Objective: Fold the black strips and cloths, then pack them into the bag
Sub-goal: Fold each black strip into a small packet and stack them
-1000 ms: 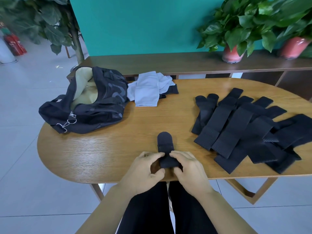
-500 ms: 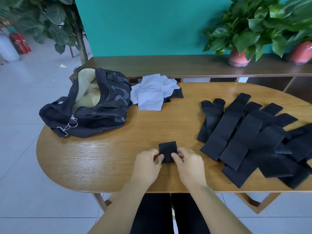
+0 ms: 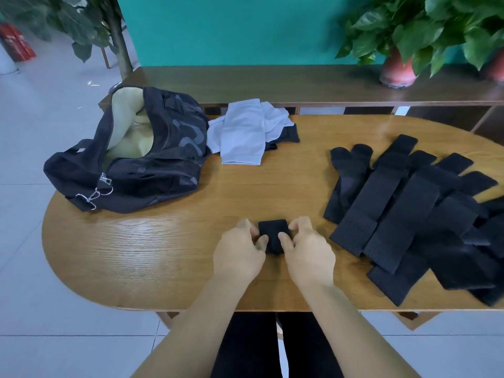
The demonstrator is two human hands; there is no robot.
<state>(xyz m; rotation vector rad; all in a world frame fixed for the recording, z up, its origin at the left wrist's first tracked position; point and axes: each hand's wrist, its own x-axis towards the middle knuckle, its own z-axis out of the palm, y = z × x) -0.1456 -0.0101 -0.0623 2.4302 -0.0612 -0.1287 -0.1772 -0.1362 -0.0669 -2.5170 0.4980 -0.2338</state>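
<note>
A folded black strip (image 3: 272, 232) lies as a small square near the table's front edge. My left hand (image 3: 238, 253) pinches its left side and my right hand (image 3: 306, 253) pinches its right side, thumbs on top. A pile of several unfolded black strips (image 3: 403, 211) spreads over the right part of the table. The black bag (image 3: 163, 165) sits open at the back left, showing a pale lining. Light grey cloths (image 3: 245, 135) lie beside the bag, over a black cloth (image 3: 290, 135).
The oval wooden table (image 3: 169, 249) ends just before my lap. Behind it runs a dark wooden bench (image 3: 272, 83) with potted plants (image 3: 398, 64) at the right. A tree trunk (image 3: 120, 45) stands at the back left on the tiled floor.
The strip stood long one second ago; it has been folded over into a small square. Both hands moved a little forward on the table with it.
</note>
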